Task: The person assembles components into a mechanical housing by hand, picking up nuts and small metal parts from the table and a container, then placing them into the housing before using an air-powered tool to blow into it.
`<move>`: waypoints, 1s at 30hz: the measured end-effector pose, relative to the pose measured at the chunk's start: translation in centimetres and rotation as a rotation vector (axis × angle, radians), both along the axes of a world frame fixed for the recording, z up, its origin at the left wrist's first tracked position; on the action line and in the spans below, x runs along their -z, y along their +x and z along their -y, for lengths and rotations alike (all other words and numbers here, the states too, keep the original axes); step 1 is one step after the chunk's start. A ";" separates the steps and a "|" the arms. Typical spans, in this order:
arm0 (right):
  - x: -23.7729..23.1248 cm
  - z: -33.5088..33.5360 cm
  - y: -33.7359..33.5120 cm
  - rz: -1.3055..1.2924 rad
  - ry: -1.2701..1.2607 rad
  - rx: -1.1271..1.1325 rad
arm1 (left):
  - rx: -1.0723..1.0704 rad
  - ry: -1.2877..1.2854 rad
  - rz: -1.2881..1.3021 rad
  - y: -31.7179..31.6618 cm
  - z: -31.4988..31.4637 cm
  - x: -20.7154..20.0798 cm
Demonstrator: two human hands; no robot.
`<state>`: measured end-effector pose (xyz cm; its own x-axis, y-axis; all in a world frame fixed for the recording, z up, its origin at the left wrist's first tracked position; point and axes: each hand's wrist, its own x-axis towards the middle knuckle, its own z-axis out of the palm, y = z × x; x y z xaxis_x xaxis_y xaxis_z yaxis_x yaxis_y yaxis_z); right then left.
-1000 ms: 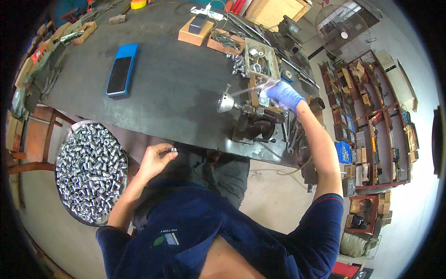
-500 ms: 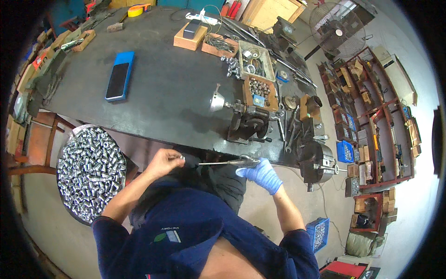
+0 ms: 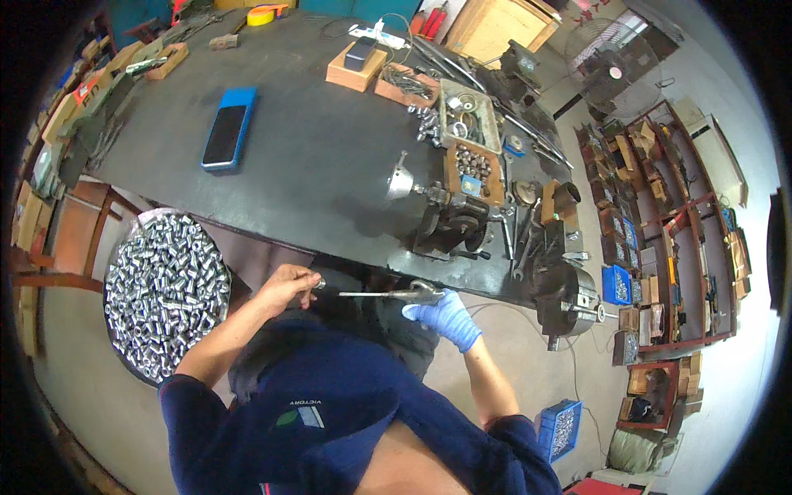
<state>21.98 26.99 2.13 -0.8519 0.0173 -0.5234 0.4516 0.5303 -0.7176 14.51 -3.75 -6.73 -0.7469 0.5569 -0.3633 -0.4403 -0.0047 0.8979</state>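
Note:
In my bare left hand (image 3: pixel 289 289), a small shiny metal fitting (image 3: pixel 320 282) is pinched between thumb and fingertips. My right hand (image 3: pixel 445 320), in a blue-and-white glove, is wrapped round the grip of what looks like an air blow gun (image 3: pixel 392 294). Its long thin nozzle points left at the fitting, with a small gap between them. Both hands are above my lap, just short of the bench edge. Beside my left forearm stands a large round container (image 3: pixel 224 309) heaped with similar fittings.
The dark bench (image 3: pixel 313 157) carries a blue-cased phone (image 3: pixel 227 132), a small clamping fixture (image 3: pixel 450 219), a wooden box of metal parts (image 3: pixel 500 190) and several wrenches (image 3: pixel 521 247). A chucked device (image 3: pixel 569 301) sits at its right corner. A blue crate (image 3: pixel 561 429) stands on the floor.
My right hand has shifted left with the blow gun, and the nozzle tip is nearer the fitting. My left hand keeps its pinch. The whole view has swung slightly.

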 end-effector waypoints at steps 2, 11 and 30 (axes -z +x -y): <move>0.7 0.0 0.1 -0.016 -0.097 0.038 | -0.035 0.062 0.087 0.4 0.1 0.5; 2.2 3.3 0.5 0.037 -0.244 0.093 | -0.106 0.057 0.109 -0.2 1.5 0.0; 4.4 -8.3 1.9 -0.165 -0.403 0.350 | -0.091 0.380 -0.392 -11.6 -7.7 -11.0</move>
<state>23.86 35.29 -2.32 -0.9023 0.1404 -0.4076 0.4163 0.0382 -0.9084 2.88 3.96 4.29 -0.8371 0.5214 0.1655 -0.0561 -0.3828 0.9221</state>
